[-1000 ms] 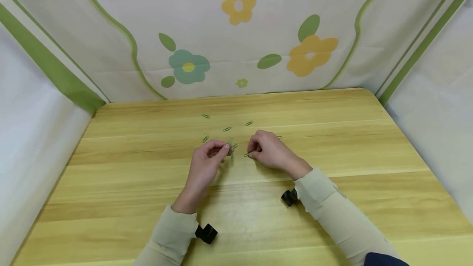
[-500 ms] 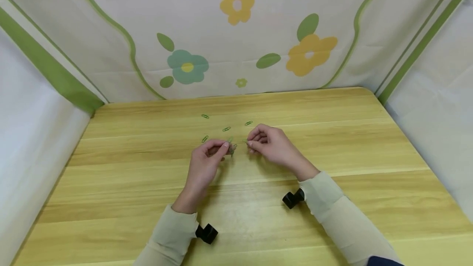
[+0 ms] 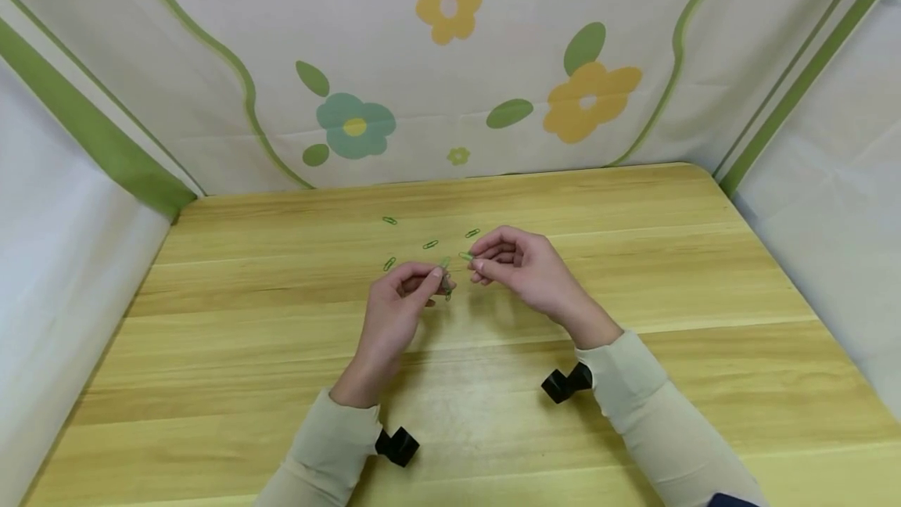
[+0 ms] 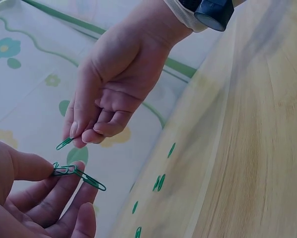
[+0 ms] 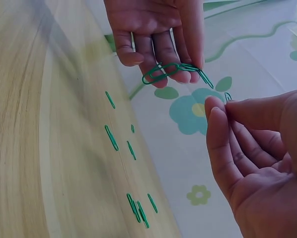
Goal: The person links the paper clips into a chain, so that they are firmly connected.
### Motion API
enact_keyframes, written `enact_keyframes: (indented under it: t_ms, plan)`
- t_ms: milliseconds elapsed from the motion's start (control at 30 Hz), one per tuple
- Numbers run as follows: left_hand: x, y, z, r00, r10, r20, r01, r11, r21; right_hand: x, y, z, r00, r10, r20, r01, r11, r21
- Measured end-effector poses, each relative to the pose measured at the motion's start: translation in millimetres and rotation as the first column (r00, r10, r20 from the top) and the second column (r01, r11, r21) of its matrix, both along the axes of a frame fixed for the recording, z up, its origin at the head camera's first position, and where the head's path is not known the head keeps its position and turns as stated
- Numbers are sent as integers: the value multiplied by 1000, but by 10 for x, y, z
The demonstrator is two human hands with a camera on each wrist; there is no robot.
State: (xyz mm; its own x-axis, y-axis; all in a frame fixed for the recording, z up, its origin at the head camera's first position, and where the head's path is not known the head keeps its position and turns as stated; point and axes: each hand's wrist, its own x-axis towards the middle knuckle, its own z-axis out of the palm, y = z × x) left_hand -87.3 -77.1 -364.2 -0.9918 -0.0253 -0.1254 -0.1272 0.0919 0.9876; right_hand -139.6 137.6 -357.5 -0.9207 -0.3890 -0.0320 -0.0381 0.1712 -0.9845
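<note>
My left hand [image 3: 397, 307] pinches a short chain of linked green paper clips [image 4: 93, 182] between thumb and index finger. Part of the chain hangs across its other fingers, and one end clip [image 5: 206, 78] sticks out past the fingertips. Close by on the right, my right hand [image 3: 531, 268] holds a single green paper clip [image 4: 64, 144] by thumb and forefinger, with one end showing. A small gap separates this clip from the chain. Both hands are raised over the wooden table [image 3: 246, 350].
Several loose green paper clips lie farther back on the table, among them a paper clip [image 3: 390, 264] left of the left hand and a paper clip [image 3: 472, 233] near the right fingers. A flowered white curtain [image 3: 422, 100] stands behind the table. Each cuff carries a black camera [image 3: 563, 383].
My right hand has lifted its paper clip from near the tabletop, moving up and away from me, and turned so the clip points at the chain. My left hand has barely shifted.
</note>
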Motion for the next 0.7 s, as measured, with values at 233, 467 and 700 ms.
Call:
enact_keyframes:
  t_ms: [233, 467, 700]
  plan:
    - [-12, 30, 3, 1000, 17, 11, -17, 1000, 2, 10, 22, 32, 998, -52, -42, 55, 997, 56]
    - [-36, 58, -5, 1000, -1, 9, 1, 1000, -4, -3, 16, 20, 993, -66, -94, 72, 995, 63]
    - [-35, 94, 7, 1000, -21, 20, 21, 1000, -3, -4, -4, 15, 983, -61, -173, 80, 991, 104]
